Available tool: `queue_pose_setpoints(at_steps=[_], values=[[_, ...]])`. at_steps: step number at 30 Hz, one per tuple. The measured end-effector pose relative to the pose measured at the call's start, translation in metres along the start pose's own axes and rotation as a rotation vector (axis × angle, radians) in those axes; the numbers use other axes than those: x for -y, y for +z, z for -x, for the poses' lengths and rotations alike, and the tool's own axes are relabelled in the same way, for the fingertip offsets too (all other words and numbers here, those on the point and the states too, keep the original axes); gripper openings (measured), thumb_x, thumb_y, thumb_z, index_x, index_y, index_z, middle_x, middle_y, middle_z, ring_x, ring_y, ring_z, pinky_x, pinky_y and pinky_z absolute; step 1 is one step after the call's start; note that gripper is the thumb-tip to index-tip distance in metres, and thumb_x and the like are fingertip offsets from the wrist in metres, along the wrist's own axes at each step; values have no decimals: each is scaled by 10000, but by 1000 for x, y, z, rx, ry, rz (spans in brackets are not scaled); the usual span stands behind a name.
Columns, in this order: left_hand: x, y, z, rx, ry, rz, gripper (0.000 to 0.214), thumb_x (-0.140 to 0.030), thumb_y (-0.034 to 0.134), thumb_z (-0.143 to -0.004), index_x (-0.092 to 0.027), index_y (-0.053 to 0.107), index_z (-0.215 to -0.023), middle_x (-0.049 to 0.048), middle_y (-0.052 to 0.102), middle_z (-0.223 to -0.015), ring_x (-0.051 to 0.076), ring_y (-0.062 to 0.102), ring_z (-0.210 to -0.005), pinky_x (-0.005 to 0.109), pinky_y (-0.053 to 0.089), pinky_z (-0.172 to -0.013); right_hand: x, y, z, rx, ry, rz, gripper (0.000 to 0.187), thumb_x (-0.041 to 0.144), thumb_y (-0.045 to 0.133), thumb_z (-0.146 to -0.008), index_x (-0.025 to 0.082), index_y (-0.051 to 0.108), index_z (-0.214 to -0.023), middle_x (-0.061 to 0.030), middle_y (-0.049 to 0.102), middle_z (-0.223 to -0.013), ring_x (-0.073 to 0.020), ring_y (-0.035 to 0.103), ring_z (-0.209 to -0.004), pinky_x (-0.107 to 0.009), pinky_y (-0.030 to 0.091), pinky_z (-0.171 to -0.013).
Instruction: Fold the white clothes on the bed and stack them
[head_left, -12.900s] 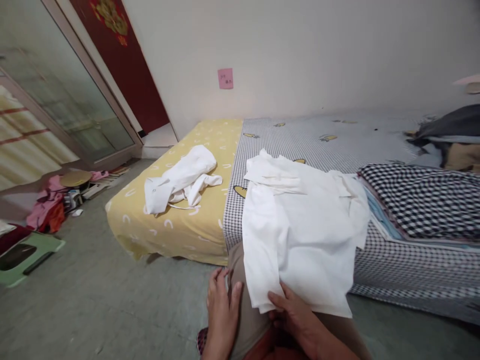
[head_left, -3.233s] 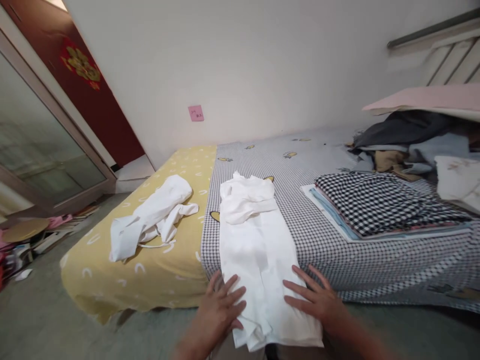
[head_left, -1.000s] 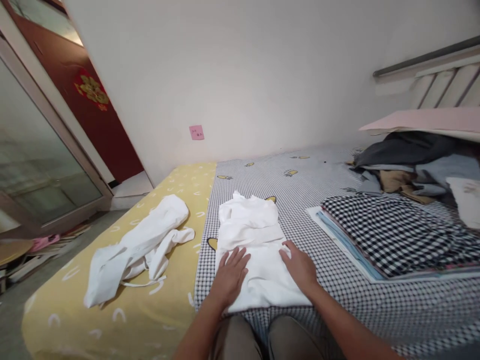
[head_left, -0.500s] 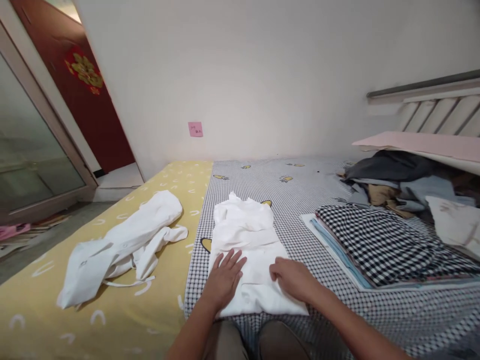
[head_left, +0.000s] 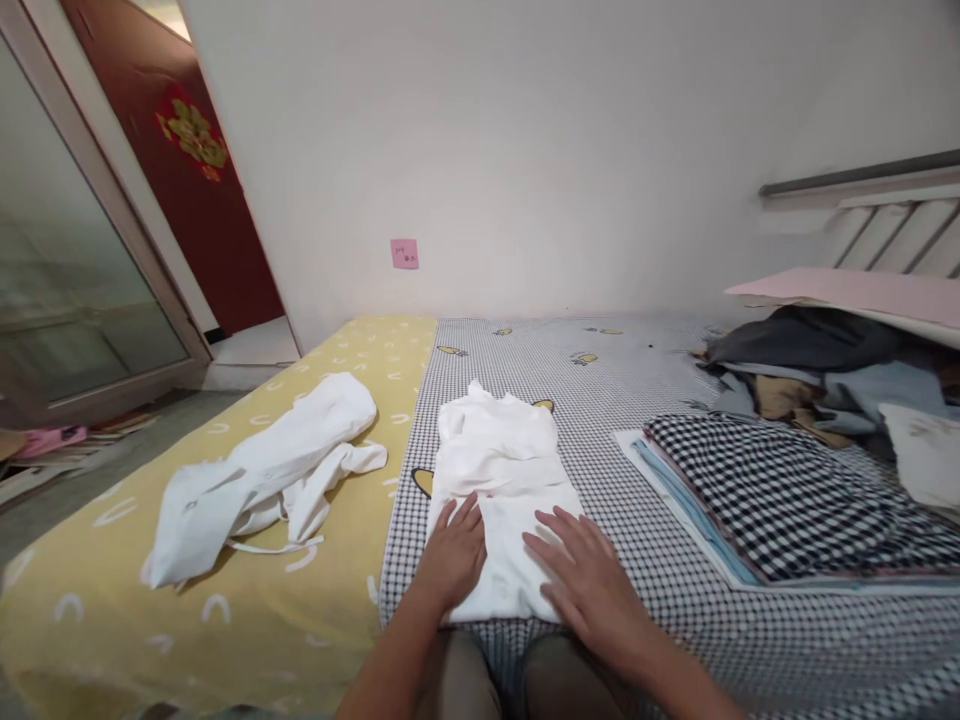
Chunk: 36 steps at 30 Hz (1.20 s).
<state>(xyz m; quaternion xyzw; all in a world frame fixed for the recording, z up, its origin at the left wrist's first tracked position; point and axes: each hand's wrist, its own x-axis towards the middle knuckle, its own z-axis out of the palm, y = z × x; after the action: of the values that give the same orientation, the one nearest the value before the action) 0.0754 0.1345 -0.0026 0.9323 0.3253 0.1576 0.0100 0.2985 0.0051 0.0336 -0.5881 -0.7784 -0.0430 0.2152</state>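
A folded white garment (head_left: 501, 480) lies on the black-and-white checked bed sheet (head_left: 600, 400) right in front of me. My left hand (head_left: 454, 555) rests flat on its near left part, fingers together and stretched out. My right hand (head_left: 589, 580) lies flat on its near right corner, fingers spread. Neither hand grips anything. My knees show below the bed's edge.
A crumpled white garment (head_left: 262, 470) lies on the yellow sheet (head_left: 225, 610) to the left. A stack of folded fabrics topped by a black-and-white check cloth (head_left: 780, 500) sits to the right, with a heap of dark clothes (head_left: 817, 350) behind. A glass door stands far left.
The garment, long 3 s ago, is now folded shorter. In the last half second my right hand opened from a curl and slid flat over the near right corner.
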Motion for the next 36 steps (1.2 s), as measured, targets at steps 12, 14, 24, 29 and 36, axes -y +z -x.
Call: queue_pose_setpoints(at_steps=[12, 14, 24, 29, 36], values=[[19, -43, -24, -199, -248, 161, 478, -217, 327, -1001, -144, 427, -1463, 169, 525, -1506, 221, 493, -1398, 457, 443, -1140, 44, 27, -23, 473, 145, 19, 1103, 78, 744, -684, 328, 190, -1604, -40, 119, -1694, -316, 55, -1562, -590, 65, -1249], [19, -59, -16, -275, -242, 123, 456, -188, 289, -1008, -176, 486, -1419, 160, 501, -1526, 234, 451, -1430, 496, 404, -1164, 44, 25, -24, 474, 156, 1, 1113, 69, 749, -670, 335, 201, -1601, -40, 121, -1694, -311, 63, -1562, -583, 66, -1250], [-5, -27, 69, 183, 86, -254, 897, -202, 744, -808, -322, 269, -1560, 98, 351, -1618, 316, 349, -1492, 688, 315, -1181, 26, 34, -1, 168, 50, -13, 1088, -9, 629, -668, 377, 210, -1595, -47, 189, -1686, -302, 148, -1551, -605, 58, -1242], [13, -37, 54, 106, 118, -196, 648, 40, 396, -874, -248, 481, -1450, 75, 544, -1492, 207, 511, -1386, 570, 336, -1216, -8, 38, 31, -19, 26, 22, 833, -35, 500, -690, 353, 541, -1426, -36, 457, -1574, -307, 306, -1504, -691, 51, -1209], [10, -66, 43, -70, 57, 4, 531, -50, 387, -901, -293, 619, -1312, 9, 777, -1151, 177, 749, -1013, 492, 441, -1163, -41, 24, 26, -168, 166, -373, 507, 109, 383, -858, 255, 709, -1218, -95, 748, -1200, -261, 677, -1167, -679, 301, -1164]])
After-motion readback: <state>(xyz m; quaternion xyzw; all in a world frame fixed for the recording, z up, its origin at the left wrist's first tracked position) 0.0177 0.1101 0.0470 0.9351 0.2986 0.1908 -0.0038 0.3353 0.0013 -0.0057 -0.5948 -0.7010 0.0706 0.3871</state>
